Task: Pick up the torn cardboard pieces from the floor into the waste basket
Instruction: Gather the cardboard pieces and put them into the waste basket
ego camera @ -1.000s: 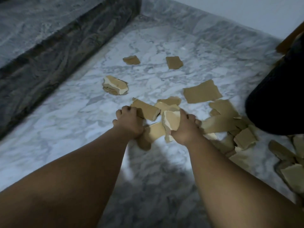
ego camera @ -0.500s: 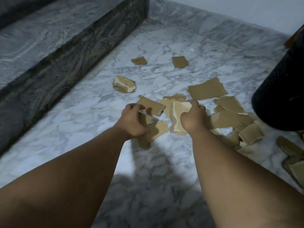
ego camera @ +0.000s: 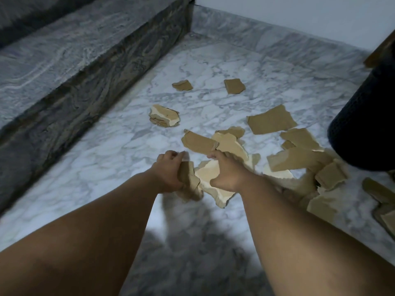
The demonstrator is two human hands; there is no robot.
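Marble floor [ego camera: 106, 167] holds most cardboard pieces [ego camera: 271, 122] beside the waste basket [ego camera: 363, 124] at its right edge, so with our left hand [ego camera: 168, 171] and right hand [ego camera: 226, 174] each clenched round scraps [ego camera: 189, 180], we should squeeze firmly and lift together.

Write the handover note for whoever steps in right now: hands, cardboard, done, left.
Left hand grips a brown cardboard piece. Right hand grips a pale piece and more.
Waste basket stands at right; inside unseen.
Done: a handful gathered, not yet binned.
Left: bin it, then collect the two far pieces, the layered piece, the large flat piece and the pile beside the basket.
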